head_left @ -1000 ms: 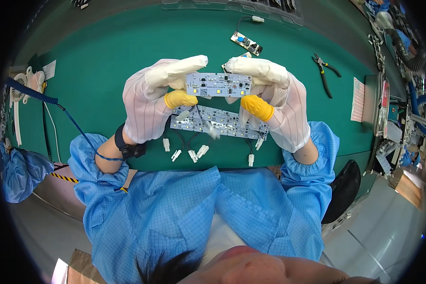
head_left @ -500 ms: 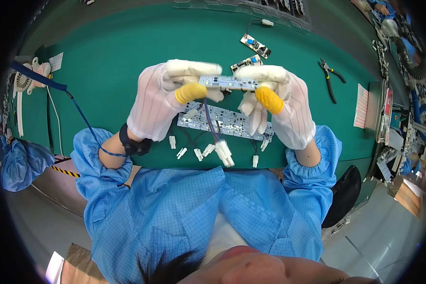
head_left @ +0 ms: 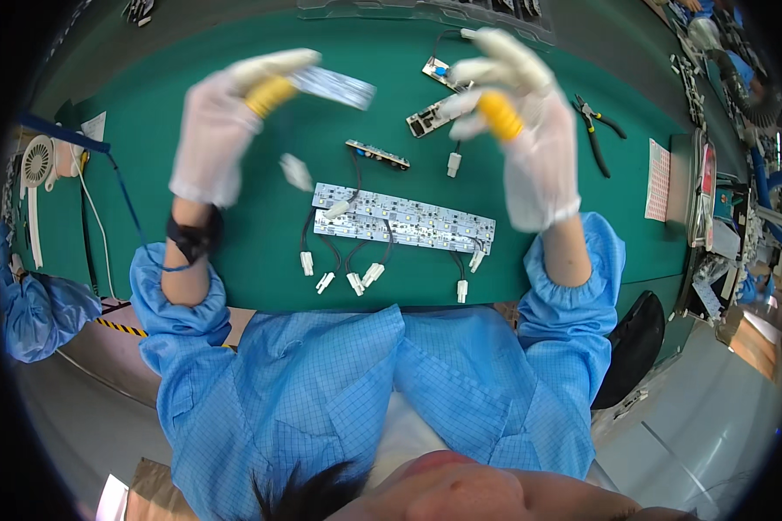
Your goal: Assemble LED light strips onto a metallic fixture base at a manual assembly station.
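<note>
My left hand (head_left: 230, 122), in a white glove with a yellow thumb cover, pinches one end of a pale LED circuit board (head_left: 343, 89) above the mat. A white connector (head_left: 295, 172), blurred, hangs below it. My right hand (head_left: 517, 122), gloved the same way, holds nothing I can see; its fingers are apart beside two small component boards (head_left: 427, 119), one partly behind its fingertips. Between the hands lies another narrow component board (head_left: 378, 155). Closer to me, LED strip boards (head_left: 408, 221) lie side by side, their short wires ending in several white connectors (head_left: 373, 275).
Black-handled pliers (head_left: 593, 135) lie on the green mat (head_left: 261, 269) at the right, near a printed sheet (head_left: 659, 178). A clear plastic tray (head_left: 426, 16) stands at the far edge. Left are a small white fan (head_left: 39, 161) and a blue cord (head_left: 130, 200) running to my wrist.
My hands have moved apart. The left carries the LED board away to the far left; the right has let go of it and moved up and right, fingers spread. The middle component board now shows.
</note>
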The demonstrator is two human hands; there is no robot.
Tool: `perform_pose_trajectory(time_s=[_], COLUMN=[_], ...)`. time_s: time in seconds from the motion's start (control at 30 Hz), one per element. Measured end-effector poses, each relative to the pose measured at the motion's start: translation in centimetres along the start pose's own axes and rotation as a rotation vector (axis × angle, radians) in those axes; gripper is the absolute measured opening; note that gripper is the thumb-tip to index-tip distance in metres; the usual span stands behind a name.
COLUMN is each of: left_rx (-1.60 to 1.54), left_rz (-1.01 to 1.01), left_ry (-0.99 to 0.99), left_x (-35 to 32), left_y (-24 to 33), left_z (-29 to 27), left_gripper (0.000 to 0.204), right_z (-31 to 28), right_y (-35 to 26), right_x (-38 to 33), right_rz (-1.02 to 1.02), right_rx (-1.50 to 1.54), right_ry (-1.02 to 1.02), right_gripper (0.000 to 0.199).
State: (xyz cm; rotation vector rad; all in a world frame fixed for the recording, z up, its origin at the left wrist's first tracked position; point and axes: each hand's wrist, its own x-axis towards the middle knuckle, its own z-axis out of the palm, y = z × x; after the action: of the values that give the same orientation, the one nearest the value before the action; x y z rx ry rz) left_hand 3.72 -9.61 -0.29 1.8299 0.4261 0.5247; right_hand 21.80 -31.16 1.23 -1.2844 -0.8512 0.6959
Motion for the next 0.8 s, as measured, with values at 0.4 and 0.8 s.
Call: perform_pose_trajectory(time_s=[0.4, 0.8], left_rx=[1.071, 0.145], left_rz=[0.04, 0.448], left_ry=[0.333, -0.064], left_x=[1.4, -1.1], left_y=[-2.4, 1.9], left_z=[-6.1, 3.4], left_gripper=[0.031, 0.077], right_z=[-3.8, -1.3], right_y=[5.0, -1.2], right_x=[2.1, 0.3], right_rz=[-0.091, 0.276], right_rx=[-1.318, 0.113], right_ry=[0.018, -0.097], right_gripper=[0.064, 0.057])
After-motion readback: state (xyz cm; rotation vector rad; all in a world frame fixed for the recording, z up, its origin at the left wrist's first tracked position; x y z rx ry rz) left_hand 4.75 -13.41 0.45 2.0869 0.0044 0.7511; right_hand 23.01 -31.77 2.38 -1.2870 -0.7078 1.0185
